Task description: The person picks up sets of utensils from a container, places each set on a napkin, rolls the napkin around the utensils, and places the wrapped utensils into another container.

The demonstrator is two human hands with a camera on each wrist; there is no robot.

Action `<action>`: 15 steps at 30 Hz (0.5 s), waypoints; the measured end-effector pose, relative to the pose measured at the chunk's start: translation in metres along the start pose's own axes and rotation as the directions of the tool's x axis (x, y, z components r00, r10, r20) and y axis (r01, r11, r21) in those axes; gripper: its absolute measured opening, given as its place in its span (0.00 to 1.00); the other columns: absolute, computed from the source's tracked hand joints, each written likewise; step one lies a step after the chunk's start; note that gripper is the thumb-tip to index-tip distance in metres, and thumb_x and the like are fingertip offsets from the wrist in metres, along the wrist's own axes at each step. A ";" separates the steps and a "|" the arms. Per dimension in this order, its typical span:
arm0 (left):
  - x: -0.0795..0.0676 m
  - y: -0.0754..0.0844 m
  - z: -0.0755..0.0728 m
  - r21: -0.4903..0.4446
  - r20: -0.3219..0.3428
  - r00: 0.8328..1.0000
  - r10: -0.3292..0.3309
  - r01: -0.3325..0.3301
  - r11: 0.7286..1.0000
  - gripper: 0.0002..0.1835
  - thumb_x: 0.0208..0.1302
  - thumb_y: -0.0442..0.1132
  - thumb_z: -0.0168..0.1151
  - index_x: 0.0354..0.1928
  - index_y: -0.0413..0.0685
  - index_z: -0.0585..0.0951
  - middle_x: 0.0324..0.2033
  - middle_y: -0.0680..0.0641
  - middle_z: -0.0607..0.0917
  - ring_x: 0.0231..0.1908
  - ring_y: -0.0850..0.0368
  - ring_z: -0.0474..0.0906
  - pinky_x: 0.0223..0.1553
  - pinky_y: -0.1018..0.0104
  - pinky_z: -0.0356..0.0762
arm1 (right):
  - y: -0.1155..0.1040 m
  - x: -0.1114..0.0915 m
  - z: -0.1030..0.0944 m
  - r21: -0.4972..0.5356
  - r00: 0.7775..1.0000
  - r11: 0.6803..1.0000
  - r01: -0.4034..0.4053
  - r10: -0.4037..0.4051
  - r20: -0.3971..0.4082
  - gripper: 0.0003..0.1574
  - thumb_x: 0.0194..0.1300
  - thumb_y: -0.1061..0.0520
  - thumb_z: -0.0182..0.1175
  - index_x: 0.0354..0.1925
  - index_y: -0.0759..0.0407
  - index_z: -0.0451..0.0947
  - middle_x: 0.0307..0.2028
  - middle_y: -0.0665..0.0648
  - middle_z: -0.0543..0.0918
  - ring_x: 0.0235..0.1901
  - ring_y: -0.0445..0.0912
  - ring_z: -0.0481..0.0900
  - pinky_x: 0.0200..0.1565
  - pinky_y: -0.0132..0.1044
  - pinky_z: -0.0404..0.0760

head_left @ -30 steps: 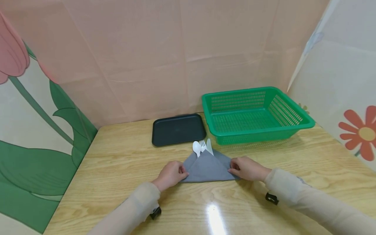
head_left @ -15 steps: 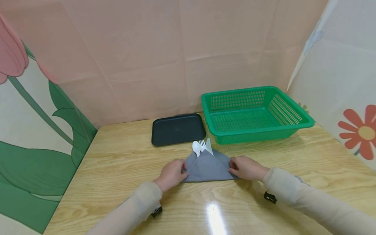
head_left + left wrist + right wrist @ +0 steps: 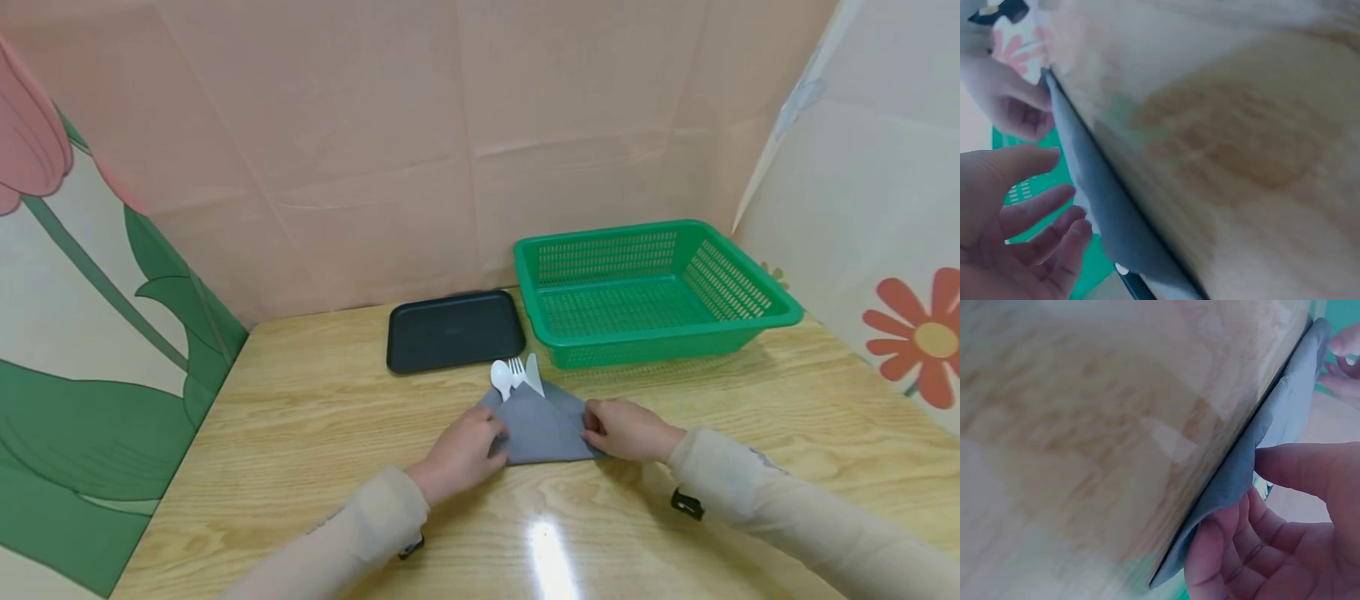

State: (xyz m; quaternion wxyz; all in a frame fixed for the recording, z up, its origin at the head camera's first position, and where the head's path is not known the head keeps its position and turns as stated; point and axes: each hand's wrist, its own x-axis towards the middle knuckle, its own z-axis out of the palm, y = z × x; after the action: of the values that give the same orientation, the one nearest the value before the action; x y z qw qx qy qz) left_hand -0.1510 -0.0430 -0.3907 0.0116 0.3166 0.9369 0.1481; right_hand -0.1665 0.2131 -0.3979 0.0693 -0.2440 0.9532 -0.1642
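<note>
A grey cloth napkin, folded to a point at the top, lies on the wooden table. Out of its upper fold stick a white spoon, a white fork and a white knife; their lower parts are hidden inside. My left hand is over the napkin's left part. In the left wrist view its fingers are spread and relaxed, with no cloth pinched between them. My right hand pinches the right corner, thumb on top and fingers beneath the edge, as the right wrist view shows.
Behind the napkin lies a black tray. To the tray's right stands a green slotted basket, close beyond the cutlery tips. A pink curtain hangs along the table's back edge.
My left hand has let go of the napkin's left corner and moved right, over the cloth. The right hand still pinches the right corner. Napkin and cutlery stay in place.
</note>
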 end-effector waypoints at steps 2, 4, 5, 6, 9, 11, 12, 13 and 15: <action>0.000 0.001 0.003 0.018 0.020 1.000 0.005 -0.005 1.000 0.13 0.59 0.43 0.63 0.42 0.44 0.83 0.35 0.49 0.80 0.35 0.60 0.77 0.37 0.72 0.76 | -0.001 0.000 0.000 -0.001 1.000 1.000 -0.004 0.004 0.006 0.11 0.60 0.56 0.60 0.25 0.55 0.69 0.18 0.47 0.71 0.19 0.37 0.65 0.22 0.29 0.64; 0.000 0.001 0.004 0.024 0.039 0.999 -0.001 0.000 1.000 0.13 0.60 0.43 0.63 0.43 0.43 0.83 0.36 0.48 0.81 0.35 0.60 0.78 0.38 0.73 0.77 | -0.001 0.000 -0.001 -0.003 1.000 1.000 -0.006 0.006 0.009 0.11 0.60 0.57 0.60 0.25 0.55 0.69 0.18 0.47 0.71 0.19 0.37 0.65 0.22 0.29 0.64; 0.000 0.001 0.005 0.023 0.046 0.999 -0.004 0.003 1.000 0.14 0.60 0.43 0.62 0.44 0.43 0.82 0.36 0.48 0.81 0.35 0.60 0.79 0.37 0.73 0.77 | -0.001 0.000 -0.001 -0.006 1.000 1.000 -0.006 0.006 0.010 0.11 0.60 0.57 0.60 0.25 0.55 0.69 0.18 0.47 0.71 0.19 0.38 0.65 0.22 0.29 0.64; 0.000 0.001 0.006 0.025 0.051 0.999 -0.008 0.007 1.000 0.14 0.60 0.43 0.62 0.44 0.42 0.82 0.36 0.48 0.81 0.35 0.60 0.79 0.37 0.73 0.77 | -0.001 0.000 0.000 -0.008 1.000 1.000 -0.006 0.006 0.009 0.11 0.60 0.57 0.60 0.25 0.55 0.69 0.18 0.47 0.71 0.19 0.38 0.65 0.22 0.29 0.64; 0.001 0.001 0.008 0.033 0.055 0.998 -0.011 0.009 0.999 0.13 0.60 0.42 0.62 0.44 0.42 0.82 0.35 0.48 0.81 0.34 0.61 0.78 0.35 0.73 0.76 | -0.002 0.000 0.000 -0.018 1.000 1.000 0.000 0.000 -0.001 0.11 0.60 0.57 0.61 0.25 0.55 0.70 0.18 0.47 0.71 0.19 0.37 0.65 0.22 0.29 0.64; 0.002 0.001 0.008 0.039 0.052 0.999 -0.011 0.009 0.999 0.13 0.61 0.41 0.60 0.43 0.42 0.82 0.34 0.48 0.81 0.33 0.61 0.77 0.34 0.73 0.76 | -0.002 0.000 0.000 -0.020 1.000 1.000 0.009 -0.009 -0.017 0.11 0.59 0.58 0.61 0.25 0.55 0.69 0.18 0.47 0.71 0.19 0.37 0.65 0.22 0.29 0.64; 0.002 0.001 0.009 0.042 0.051 0.999 -0.012 0.010 0.999 0.12 0.61 0.41 0.60 0.43 0.42 0.82 0.33 0.49 0.81 0.32 0.61 0.77 0.33 0.72 0.76 | -0.003 0.000 0.000 -0.022 0.999 1.000 0.017 -0.018 -0.030 0.11 0.59 0.58 0.62 0.25 0.55 0.69 0.19 0.47 0.71 0.20 0.37 0.65 0.23 0.29 0.64; 0.003 0.001 0.009 0.046 0.049 0.999 -0.011 0.009 0.999 0.11 0.62 0.40 0.59 0.42 0.42 0.82 0.33 0.49 0.81 0.32 0.61 0.77 0.33 0.72 0.76 | -0.004 -0.001 -0.001 -0.031 0.998 0.999 0.034 -0.035 -0.049 0.11 0.58 0.59 0.62 0.25 0.55 0.69 0.19 0.47 0.71 0.20 0.37 0.65 0.23 0.29 0.65; 0.003 0.002 0.010 0.055 0.045 0.999 -0.012 0.010 0.998 0.10 0.63 0.40 0.58 0.41 0.42 0.82 0.32 0.49 0.81 0.31 0.61 0.77 0.32 0.71 0.75 | -0.008 -0.001 -0.002 -0.048 0.993 0.997 0.065 -0.069 -0.095 0.10 0.56 0.60 0.64 0.26 0.56 0.70 0.20 0.48 0.72 0.22 0.38 0.66 0.24 0.29 0.66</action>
State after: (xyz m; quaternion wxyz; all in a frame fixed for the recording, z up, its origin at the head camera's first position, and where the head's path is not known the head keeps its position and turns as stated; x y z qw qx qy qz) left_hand -0.1515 -0.0373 -0.3994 0.0250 0.3148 0.9418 0.1151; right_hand -0.1631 0.2077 -0.3931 0.0122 -0.2691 0.9502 -0.1567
